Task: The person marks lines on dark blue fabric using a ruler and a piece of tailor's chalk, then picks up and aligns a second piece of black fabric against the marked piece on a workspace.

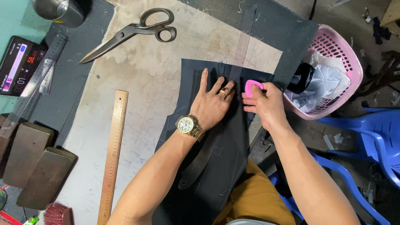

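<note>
A dark navy fabric piece (196,150) lies on the worn beige worktable (146,83). My left hand (214,104), wearing a gold watch and a ring, presses flat on the fabric with fingers spread. My right hand (266,104) pinches a pink piece of tailor's chalk (253,86) at the fabric's upper right edge, just right of my left fingers. A clear plastic ruler (243,41) lies across the fabric above both hands.
Large scissors (133,31) lie at the top. A wooden ruler (112,154) runs down the left. A phone (16,64), a clear ruler (33,85), wooden blocks (37,166) and a metal cup (58,10) sit far left. A pink basket (337,50) of cloth and blue chairs (375,137) stand right.
</note>
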